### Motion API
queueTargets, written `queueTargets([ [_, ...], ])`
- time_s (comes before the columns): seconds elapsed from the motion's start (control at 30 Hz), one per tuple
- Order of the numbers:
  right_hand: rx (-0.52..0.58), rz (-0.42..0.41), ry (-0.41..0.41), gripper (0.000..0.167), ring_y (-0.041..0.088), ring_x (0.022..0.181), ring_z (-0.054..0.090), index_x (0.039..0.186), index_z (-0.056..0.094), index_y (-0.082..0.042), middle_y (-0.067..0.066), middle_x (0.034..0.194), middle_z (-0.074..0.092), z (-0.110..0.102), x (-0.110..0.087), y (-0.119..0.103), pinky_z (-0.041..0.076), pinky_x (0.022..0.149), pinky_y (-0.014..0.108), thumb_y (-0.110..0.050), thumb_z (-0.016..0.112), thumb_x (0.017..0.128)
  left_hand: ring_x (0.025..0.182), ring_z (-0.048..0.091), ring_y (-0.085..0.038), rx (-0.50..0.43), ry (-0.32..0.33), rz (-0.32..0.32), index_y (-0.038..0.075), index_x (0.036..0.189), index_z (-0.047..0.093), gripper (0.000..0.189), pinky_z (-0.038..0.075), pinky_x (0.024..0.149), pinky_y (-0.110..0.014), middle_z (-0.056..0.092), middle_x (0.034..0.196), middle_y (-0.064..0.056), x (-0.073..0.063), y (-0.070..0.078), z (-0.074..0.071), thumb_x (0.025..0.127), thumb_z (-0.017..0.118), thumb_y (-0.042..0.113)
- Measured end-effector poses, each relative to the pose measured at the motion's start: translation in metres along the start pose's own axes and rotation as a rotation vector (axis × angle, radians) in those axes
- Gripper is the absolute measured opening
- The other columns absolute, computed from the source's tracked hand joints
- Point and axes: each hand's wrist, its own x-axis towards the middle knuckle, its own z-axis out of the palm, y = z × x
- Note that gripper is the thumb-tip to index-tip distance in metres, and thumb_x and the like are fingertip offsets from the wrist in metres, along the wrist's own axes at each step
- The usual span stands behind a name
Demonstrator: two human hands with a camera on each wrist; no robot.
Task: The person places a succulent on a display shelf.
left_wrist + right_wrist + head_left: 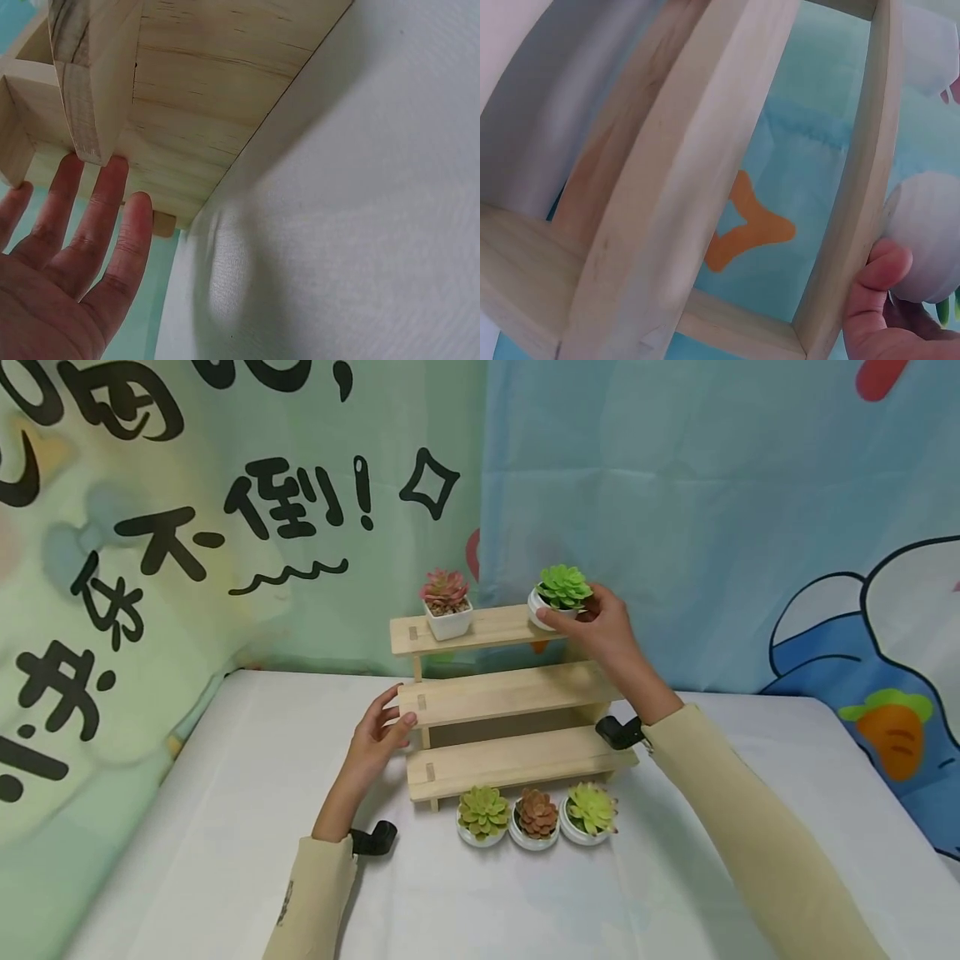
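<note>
In the head view, a three-step wooden shelf (510, 693) stands on the white table. My right hand (603, 622) grips a bright green potted succulent (564, 587) by its white pot, at the right end of the top step. Thumb and fingers are round that pot (926, 236) in the right wrist view; whether its base bears on the board is unclear. A reddish succulent (446, 602) in a square white pot sits at that step's left end. My left hand (371, 739) touches the middle step's left end, its fingers (112, 217) extended against the wood.
Just in front of the lowest step, three potted succulents stand in a row: a green one (483, 814), a brownish one (536, 817) and a yellow-green one (589, 812). Printed cloth (675, 485) hangs behind the white table (225, 827).
</note>
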Motion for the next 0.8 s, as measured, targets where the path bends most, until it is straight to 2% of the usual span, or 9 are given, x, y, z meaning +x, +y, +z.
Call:
queueTargets([
  [0.2, -0.058, 0.01, -0.009, 0.068, 0.014, 0.09, 0.048, 0.142, 0.042, -0.003, 0.015, 0.125, 0.052, 0.001, 0.004, -0.001, 0.046, 0.072, 0.028, -0.036, 0.069, 0.09, 0.103, 0.059, -0.021, 0.009, 0.0, 0.004, 0.01, 0.152, 0.032, 0.058, 0.052, 0.086, -0.04, 0.054, 0.13, -0.025, -0.001, 0.001, -0.002, 0.099, 0.057, 0.012],
  [0.37, -0.085, 0.029, -0.018, 0.069, 0.018, 0.096, 0.049, 0.142, 0.042, -0.003, 0.017, 0.127, 0.051, 0.001, 0.007, -0.004, 0.047, 0.077, 0.035, -0.037, 0.07, 0.089, 0.103, 0.059, -0.021, 0.012, 0.007, 0.005, 0.01, 0.152, 0.033, 0.058, 0.053, 0.084, -0.036, 0.054, 0.13, -0.025, 0.0, 0.002, -0.002, 0.099, 0.057, 0.012],
  [0.57, -0.143, 0.05, -0.027, 0.07, 0.025, 0.102, 0.049, 0.14, 0.043, -0.001, 0.019, 0.126, 0.051, 0.0, 0.01, -0.007, 0.045, 0.079, 0.035, -0.039, 0.07, 0.089, 0.1, 0.059, -0.018, 0.012, 0.005, 0.007, 0.009, 0.152, 0.033, 0.057, 0.053, 0.082, -0.033, 0.054, 0.128, -0.025, 0.001, 0.001, -0.001, 0.099, 0.057, 0.01],
  [0.8, -0.151, 0.108, -0.079, 0.074, 0.031, 0.113, 0.048, 0.142, 0.039, 0.001, 0.022, 0.132, 0.047, -0.002, 0.01, -0.011, 0.049, 0.089, 0.044, -0.042, 0.068, 0.089, 0.099, 0.059, -0.017, 0.007, 0.005, -0.004, 0.01, 0.152, 0.033, 0.058, 0.053, 0.081, -0.031, 0.054, 0.129, -0.024, 0.0, 0.001, -0.001, 0.099, 0.057, 0.011],
])
